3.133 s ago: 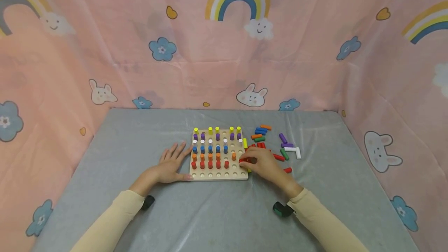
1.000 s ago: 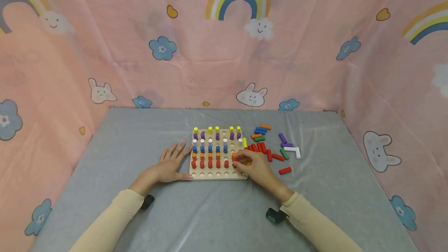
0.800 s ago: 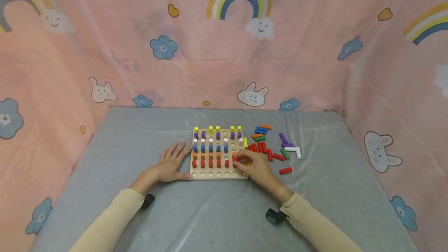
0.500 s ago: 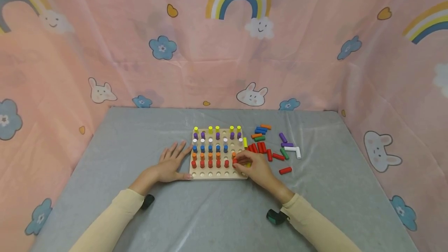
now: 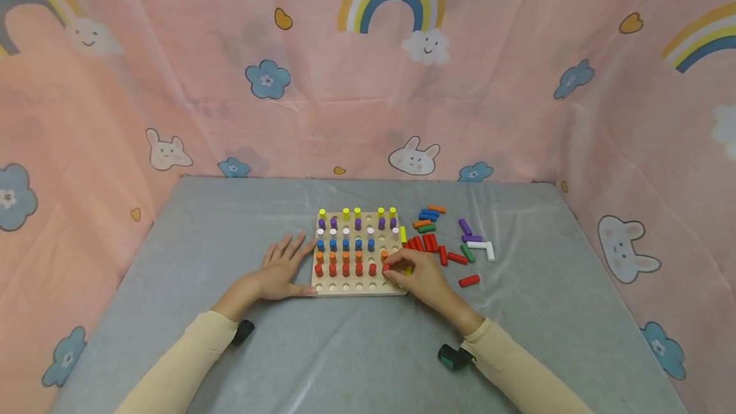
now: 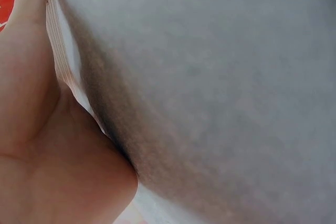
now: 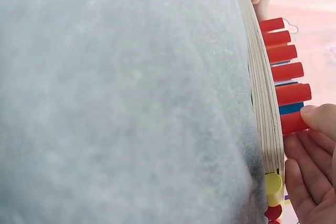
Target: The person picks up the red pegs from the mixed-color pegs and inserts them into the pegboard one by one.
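Note:
A wooden pegboard (image 5: 359, 293) lies on the grey-covered table with rows of coloured pegs standing in its holes. My right hand (image 5: 424, 272) pinches a red peg (image 5: 386, 268) between thumb and fingers, upright at the right end of the red row. From the right wrist view, that red peg (image 7: 292, 123) stands in line with the other red pegs (image 7: 287, 71), the thumb on its top end. My left hand (image 5: 278, 277) rests with spread fingers on the table, its index fingertip and thumb against the board's left edge. The left wrist view shows mostly palm and cloth.
Right of the board lie loose pegs: several red pegs (image 5: 430, 243), blue pegs (image 5: 428, 214), white pegs (image 5: 478, 245), purple pegs (image 5: 464, 227), plus orange, green and yellow ones. A single red peg (image 5: 469, 281) lies nearest the front. A pink printed curtain (image 5: 322, 126) surrounds the table.
The right hand has moved left from the board's right edge to the end of the red row with the red peg, which now stands slightly lower. The left hand has stayed put.

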`<state>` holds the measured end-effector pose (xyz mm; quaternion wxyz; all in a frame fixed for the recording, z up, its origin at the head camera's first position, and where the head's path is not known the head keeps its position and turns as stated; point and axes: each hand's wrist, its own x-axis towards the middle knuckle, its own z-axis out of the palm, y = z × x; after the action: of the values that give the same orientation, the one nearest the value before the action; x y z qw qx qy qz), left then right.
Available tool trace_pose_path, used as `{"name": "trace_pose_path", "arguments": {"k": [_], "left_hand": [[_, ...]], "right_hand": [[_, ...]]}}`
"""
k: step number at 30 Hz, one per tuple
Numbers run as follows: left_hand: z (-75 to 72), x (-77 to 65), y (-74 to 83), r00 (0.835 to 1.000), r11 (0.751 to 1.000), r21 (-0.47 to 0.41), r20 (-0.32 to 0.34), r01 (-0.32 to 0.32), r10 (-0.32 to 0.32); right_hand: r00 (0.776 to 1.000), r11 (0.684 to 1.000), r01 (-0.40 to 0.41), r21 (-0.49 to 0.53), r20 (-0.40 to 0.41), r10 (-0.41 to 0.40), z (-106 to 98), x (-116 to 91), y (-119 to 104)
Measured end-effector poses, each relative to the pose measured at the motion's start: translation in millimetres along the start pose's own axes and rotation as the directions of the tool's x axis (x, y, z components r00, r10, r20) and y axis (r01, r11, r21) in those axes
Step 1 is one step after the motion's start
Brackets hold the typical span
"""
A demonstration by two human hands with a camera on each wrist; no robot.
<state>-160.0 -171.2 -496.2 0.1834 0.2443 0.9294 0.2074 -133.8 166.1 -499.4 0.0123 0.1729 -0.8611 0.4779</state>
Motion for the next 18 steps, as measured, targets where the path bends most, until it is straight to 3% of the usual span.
{"name": "trace_pose_path", "arguments": {"k": [6,18], "left_hand": [[-1.6,-1.1,1.3,1.000,0.999,-0.032,-0.013,-0.021,0.020],[-3.2,0.6,2.7,1.000,1.000,0.010,-0.002,0.001,-0.001]], "right_hand": [[1.000,1.000,-0.008,0.003,0.008,0.008,0.2,0.1,1.4],[0.999,0.999,-0.042,0.023,0.019,0.041,-2.7,0.7,-0.3]]}}
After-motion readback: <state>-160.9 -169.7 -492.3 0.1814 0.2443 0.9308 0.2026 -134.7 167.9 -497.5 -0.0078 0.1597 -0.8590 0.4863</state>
